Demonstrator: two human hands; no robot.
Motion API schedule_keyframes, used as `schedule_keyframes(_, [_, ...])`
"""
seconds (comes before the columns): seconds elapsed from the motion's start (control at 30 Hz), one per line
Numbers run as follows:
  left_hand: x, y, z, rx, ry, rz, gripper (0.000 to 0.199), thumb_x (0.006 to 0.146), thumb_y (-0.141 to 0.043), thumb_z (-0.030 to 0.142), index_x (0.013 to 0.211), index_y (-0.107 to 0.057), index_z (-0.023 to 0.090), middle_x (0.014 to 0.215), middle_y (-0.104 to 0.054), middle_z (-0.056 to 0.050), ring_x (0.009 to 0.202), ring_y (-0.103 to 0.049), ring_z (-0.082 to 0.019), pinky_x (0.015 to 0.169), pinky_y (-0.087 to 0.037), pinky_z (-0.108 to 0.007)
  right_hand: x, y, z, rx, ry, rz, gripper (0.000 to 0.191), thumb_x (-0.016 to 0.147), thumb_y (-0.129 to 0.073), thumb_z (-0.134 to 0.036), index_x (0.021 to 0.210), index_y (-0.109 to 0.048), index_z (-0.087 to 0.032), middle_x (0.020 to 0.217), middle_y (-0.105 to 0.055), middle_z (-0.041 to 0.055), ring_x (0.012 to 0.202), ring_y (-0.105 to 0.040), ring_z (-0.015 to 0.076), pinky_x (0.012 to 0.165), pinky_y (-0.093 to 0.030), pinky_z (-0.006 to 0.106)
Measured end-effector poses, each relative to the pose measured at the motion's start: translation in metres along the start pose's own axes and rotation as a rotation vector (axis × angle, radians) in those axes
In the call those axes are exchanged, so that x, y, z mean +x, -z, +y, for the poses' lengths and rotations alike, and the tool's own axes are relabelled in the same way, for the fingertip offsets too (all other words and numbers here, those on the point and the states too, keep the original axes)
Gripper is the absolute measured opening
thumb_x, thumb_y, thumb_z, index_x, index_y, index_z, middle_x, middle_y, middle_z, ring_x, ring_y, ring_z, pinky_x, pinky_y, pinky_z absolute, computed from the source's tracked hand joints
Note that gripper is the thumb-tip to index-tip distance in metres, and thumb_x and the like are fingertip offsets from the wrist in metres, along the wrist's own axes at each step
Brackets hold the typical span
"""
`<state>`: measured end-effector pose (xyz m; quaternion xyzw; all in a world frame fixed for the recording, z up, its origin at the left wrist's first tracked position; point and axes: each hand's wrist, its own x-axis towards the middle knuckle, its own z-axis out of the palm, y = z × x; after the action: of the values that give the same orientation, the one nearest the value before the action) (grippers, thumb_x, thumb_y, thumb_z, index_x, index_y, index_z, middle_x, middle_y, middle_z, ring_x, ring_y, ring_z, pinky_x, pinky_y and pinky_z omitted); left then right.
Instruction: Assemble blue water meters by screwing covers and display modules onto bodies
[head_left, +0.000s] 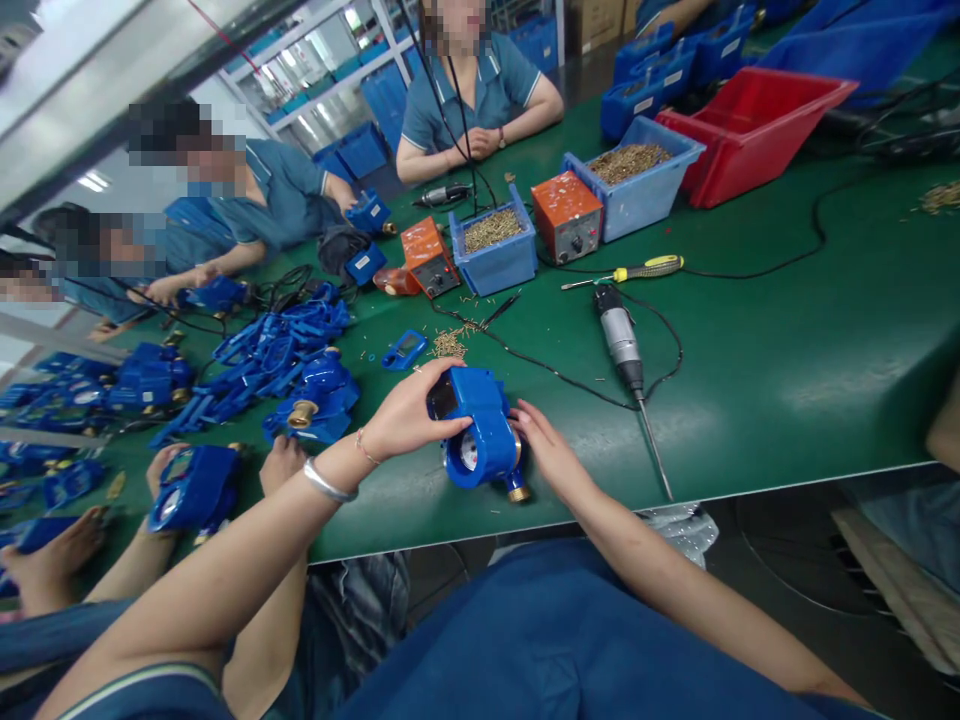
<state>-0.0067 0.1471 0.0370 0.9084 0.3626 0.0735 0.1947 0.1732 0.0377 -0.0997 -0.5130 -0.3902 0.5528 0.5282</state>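
Observation:
A blue water meter (480,430) with a round dial and brass ends stands on the green table (787,380) near its front edge. My left hand (409,412) grips its upper left side, fingers curled over the top. My right hand (546,450) holds its right side by the brass fitting. An electric screwdriver (624,350) with a long bit lies just right of my right hand, cable attached.
A yellow-handled screwdriver (637,270), two orange control boxes (566,212), blue bins of brass screws (495,245) and a red bin (750,130) sit farther back. Blue meter covers (281,345) are piled at left. A co-worker's hands (281,462) hold another meter beside me; other people sit opposite.

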Motion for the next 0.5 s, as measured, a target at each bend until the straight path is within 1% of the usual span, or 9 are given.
schedule_keyframes(0.07, [-0.015,-0.004,-0.013,-0.087,0.037,0.066,0.073,0.073,-0.075,0.044,0.135,-0.043,0.023,0.136,-0.054,-0.011,0.124,-0.053,-0.029,0.107,-0.043,-0.046,0.006,0.002,-0.001,-0.070,-0.026,-0.107,0.052,0.092,-0.050,-0.053,0.134,-0.055,-0.023,0.137,-0.056,0.0078,0.131,-0.048,0.0247,0.116,-0.030,0.047])
schedule_keyframes(0.13, [-0.030,-0.010,-0.026,-0.170,0.068,0.127,0.074,0.072,-0.078,0.043,0.135,-0.044,0.024,0.135,-0.054,-0.012,0.123,-0.054,-0.030,0.106,-0.043,-0.047,0.011,0.001,-0.004,-0.130,-0.044,-0.210,0.048,0.092,-0.050,-0.051,0.130,-0.059,-0.023,0.137,-0.056,0.0067,0.131,-0.049,0.0241,0.116,-0.030,0.045])
schedule_keyframes(0.27, [-0.058,-0.021,-0.040,-0.280,0.086,0.243,0.075,0.071,-0.080,0.038,0.136,-0.043,0.025,0.137,-0.052,-0.013,0.126,-0.052,-0.031,0.109,-0.041,-0.050,0.022,-0.004,-0.009,-0.216,-0.066,-0.334,0.047,0.096,-0.041,-0.051,0.129,-0.060,-0.023,0.137,-0.056,0.0049,0.130,-0.050,0.0218,0.115,-0.032,0.042])
schedule_keyframes(0.33, [-0.070,-0.026,-0.042,-0.303,0.062,0.299,0.077,0.070,-0.081,0.035,0.136,-0.043,0.025,0.138,-0.051,-0.014,0.128,-0.051,-0.032,0.110,-0.040,-0.051,0.029,-0.006,-0.012,-0.263,-0.073,-0.386,0.047,0.098,-0.037,-0.050,0.125,-0.062,-0.022,0.133,-0.059,0.0057,0.125,-0.054,0.0225,0.112,-0.037,0.041])
schedule_keyframes(0.4, [-0.079,-0.029,-0.042,-0.285,0.017,0.351,0.079,0.069,-0.082,0.033,0.137,-0.042,0.024,0.138,-0.051,-0.015,0.129,-0.050,-0.032,0.111,-0.038,-0.053,0.038,-0.009,-0.017,-0.324,-0.084,-0.442,0.048,0.098,-0.035,-0.051,0.117,-0.067,-0.021,0.125,-0.064,0.0071,0.118,-0.059,0.0243,0.108,-0.041,0.042])
schedule_keyframes(0.47, [-0.087,-0.031,-0.040,-0.226,-0.066,0.381,0.081,0.068,-0.083,0.032,0.137,-0.041,0.024,0.136,-0.053,-0.015,0.129,-0.050,-0.032,0.114,-0.033,-0.057,0.047,-0.013,-0.022,-0.396,-0.101,-0.496,0.050,0.098,-0.034,-0.052,0.108,-0.071,-0.019,0.119,-0.068,0.0090,0.112,-0.061,0.0265,0.105,-0.043,0.043])
schedule_keyframes(0.5, [-0.091,-0.031,-0.039,-0.185,-0.111,0.388,0.082,0.067,-0.083,0.031,0.136,-0.041,0.023,0.135,-0.054,-0.016,0.130,-0.050,-0.032,0.115,-0.030,-0.059,0.052,-0.016,-0.025,-0.430,-0.105,-0.522,0.050,0.098,-0.034,-0.051,0.107,-0.071,-0.019,0.119,-0.068,0.0093,0.112,-0.061,0.0268,0.104,-0.042,0.043])
